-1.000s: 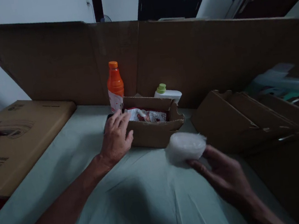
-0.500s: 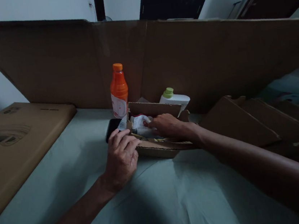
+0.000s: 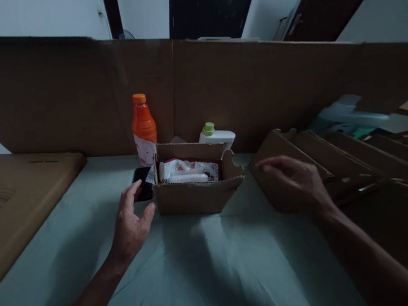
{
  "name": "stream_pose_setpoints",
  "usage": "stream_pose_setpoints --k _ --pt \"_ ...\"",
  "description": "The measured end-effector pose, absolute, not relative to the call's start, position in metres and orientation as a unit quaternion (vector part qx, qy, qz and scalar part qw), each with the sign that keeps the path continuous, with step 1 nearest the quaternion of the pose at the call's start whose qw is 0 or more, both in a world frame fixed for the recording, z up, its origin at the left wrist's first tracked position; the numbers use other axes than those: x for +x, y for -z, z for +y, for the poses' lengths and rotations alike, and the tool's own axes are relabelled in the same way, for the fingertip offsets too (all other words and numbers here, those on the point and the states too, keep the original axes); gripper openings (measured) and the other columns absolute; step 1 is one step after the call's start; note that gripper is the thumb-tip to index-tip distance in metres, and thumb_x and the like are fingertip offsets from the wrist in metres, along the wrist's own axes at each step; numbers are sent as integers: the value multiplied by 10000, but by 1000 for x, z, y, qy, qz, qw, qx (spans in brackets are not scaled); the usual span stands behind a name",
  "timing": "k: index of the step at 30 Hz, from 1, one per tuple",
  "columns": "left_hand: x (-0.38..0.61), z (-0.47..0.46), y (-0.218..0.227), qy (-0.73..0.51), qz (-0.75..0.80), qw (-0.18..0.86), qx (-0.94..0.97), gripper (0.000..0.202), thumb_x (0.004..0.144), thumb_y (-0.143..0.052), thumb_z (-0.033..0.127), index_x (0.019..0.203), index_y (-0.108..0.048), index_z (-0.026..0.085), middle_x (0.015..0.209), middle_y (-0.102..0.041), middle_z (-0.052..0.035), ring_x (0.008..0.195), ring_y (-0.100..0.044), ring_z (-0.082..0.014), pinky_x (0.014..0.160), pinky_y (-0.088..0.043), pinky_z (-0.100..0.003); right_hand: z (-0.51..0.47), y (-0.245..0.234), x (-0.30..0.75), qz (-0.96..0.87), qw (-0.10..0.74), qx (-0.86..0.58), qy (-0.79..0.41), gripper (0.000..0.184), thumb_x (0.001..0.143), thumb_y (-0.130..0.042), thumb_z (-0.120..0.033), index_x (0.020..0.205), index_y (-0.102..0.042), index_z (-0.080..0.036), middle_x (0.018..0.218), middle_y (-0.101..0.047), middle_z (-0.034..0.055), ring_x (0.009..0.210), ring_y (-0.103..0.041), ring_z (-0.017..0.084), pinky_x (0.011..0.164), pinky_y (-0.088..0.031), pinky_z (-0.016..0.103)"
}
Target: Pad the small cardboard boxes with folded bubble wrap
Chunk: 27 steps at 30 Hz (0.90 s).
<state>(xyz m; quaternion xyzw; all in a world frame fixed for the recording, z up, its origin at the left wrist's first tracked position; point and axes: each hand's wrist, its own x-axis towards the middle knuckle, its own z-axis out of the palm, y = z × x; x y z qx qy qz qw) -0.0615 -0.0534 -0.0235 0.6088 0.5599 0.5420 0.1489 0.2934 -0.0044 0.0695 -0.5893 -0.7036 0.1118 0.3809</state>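
A small open cardboard box (image 3: 194,196) stands on the pale green cloth. Inside it lie a red-and-white printed packet (image 3: 211,169) and a clear, whitish plastic-wrapped item (image 3: 187,178). My left hand (image 3: 133,224) is at the box's left side, empty, thumb and fingers apart. Beside that hand a dark, flat, phone-like object (image 3: 142,188) rests on the cloth, partly hidden by the fingers. My right hand (image 3: 297,181) hovers right of the box, in front of other cardboard pieces. Its fingers are loosely bent, slightly blurred, with nothing visible in them.
Behind the box stand an orange bottle (image 3: 144,128) and a white bottle with a green cap (image 3: 217,135). A tall cardboard panel (image 3: 237,89) closes off the back. A large flat carton (image 3: 26,194) lies at left; several cardboard boxes (image 3: 287,162) lean at right.
My right hand has come out of the box and moved right. My left hand has let go of the box's edge and drawn left, opening. The view has shifted right.
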Motion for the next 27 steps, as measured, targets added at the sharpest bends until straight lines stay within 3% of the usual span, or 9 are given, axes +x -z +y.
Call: stream_pose_setpoints --k 3,6,11,18,24,27 --pt "-52 -45 39 -540 540 300 572 684 839 -663 346 1454 -400 204 1409 -544 -144 1264 -569 -276 1080 -458 -460 -20 -17 294 -709 375 -555 -220 434 815 -674 -441 1164 -673 -183 1113 -731 135 975 -687 269 801 -539 390" --pt "-35 -30 45 -560 512 381 529 677 792 -701 359 1392 -449 173 1328 -606 -141 1221 -602 -266 1069 -462 -418 -12 18 261 -714 389 -516 -269 577 785 -690 -447 1291 -575 -194 1223 -692 130 1019 -670 265 819 -549 401" --pt "-8 -28 42 -579 516 381 503 632 774 -724 340 1340 -495 177 1315 -618 -123 1261 -573 -271 1140 -378 -437 -12 21 244 -685 404 -543 -271 425 788 -619 -365 1159 -595 -159 993 -722 82 790 -656 205 704 -539 331" --pt "34 -107 49 -535 431 500 527 591 813 -721 281 1363 -513 220 1336 -619 -113 1230 -607 -259 1060 -475 -384 -117 26 315 -641 420 -620 -165 302 822 -623 -485 905 -617 -194 847 -714 78 753 -671 238 641 -536 338" --pt "-17 -142 47 -558 527 415 488 448 787 -728 363 1175 -599 182 1204 -685 -99 1147 -650 -258 969 -536 -366 -141 29 264 -688 420 -566 -173 277 851 -603 -476 893 -626 -204 800 -705 63 696 -654 218 603 -529 315" --pt "-46 -161 40 -551 572 347 499 417 807 -699 369 1157 -618 157 1178 -697 -110 1113 -662 -251 996 -521 -369 -128 32 233 -704 421 -531 -215 300 853 -616 -497 925 -623 -205 808 -718 62 714 -673 224 610 -536 312"
